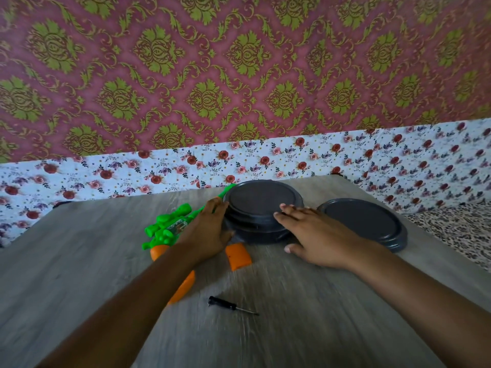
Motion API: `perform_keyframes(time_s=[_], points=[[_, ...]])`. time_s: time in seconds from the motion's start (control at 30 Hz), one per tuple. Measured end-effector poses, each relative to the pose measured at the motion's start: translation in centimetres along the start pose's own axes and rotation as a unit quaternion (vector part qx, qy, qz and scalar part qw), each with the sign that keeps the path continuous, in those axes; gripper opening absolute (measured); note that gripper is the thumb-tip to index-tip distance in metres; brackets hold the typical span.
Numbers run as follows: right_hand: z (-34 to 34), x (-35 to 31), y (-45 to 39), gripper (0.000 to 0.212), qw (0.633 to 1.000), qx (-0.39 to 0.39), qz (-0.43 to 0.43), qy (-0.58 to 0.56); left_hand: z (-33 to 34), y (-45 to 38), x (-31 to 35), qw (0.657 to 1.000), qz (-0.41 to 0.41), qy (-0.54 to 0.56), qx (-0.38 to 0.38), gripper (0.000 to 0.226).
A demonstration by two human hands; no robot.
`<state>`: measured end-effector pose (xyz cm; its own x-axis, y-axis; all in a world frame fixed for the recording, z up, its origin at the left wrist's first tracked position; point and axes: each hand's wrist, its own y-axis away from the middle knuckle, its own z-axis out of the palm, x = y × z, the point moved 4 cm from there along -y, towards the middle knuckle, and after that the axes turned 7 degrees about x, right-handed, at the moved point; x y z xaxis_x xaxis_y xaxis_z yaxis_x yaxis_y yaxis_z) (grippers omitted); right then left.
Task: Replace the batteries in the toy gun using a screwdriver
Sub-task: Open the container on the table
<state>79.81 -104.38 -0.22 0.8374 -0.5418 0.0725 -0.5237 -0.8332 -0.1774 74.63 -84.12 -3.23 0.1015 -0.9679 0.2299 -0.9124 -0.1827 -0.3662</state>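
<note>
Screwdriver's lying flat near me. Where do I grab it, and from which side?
Pinch the screwdriver by its thick black handle, the left end, coming straight down from above. It lies flat on the table with the thin shaft pointing right, and bare tabletop around it; the handle likely offers the surest grip.

Both arms are extended toward frame centre; the left hand (206,232) and right hand (316,235) are held flat, fingers straight.

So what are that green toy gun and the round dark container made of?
The toy gun looks like moulded plastic: bright, uniform green and orange, slightly glossy. The round dark container seems plastic too, matte dark grey with a stepped moulded rim, though coated metal can't be excluded.
</note>
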Motion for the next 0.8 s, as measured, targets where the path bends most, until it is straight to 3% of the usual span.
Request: perform_keyframes(time_s=[0.3,0.5,0.63,0.8], points=[[0.9,1.1,-1.1,0.072,0.999,-0.001,0.025,-0.021,1.0,-1.2,3.1,1.000,0.004,-0.013,-0.012,0.069],[0.6,6.6,-5.2,0.045,0.991,-0.020,0.117,-0.063,3.4,-6.9,5.4,0.998,0.008,-0.043,-0.040,0.064],[1.2,10.8,-7.3,0.034,0.981,-0.069,0.165,-0.068,5.6,-10.3,6.6,0.998,0.012,-0.040,-0.052,0.068],[1.1,13.8,-9.1,0.029,0.980,-0.066,0.186,-0.041,7.7,-13.7,8.1,0.998,-0.003,-0.020,-0.056,0.067]])
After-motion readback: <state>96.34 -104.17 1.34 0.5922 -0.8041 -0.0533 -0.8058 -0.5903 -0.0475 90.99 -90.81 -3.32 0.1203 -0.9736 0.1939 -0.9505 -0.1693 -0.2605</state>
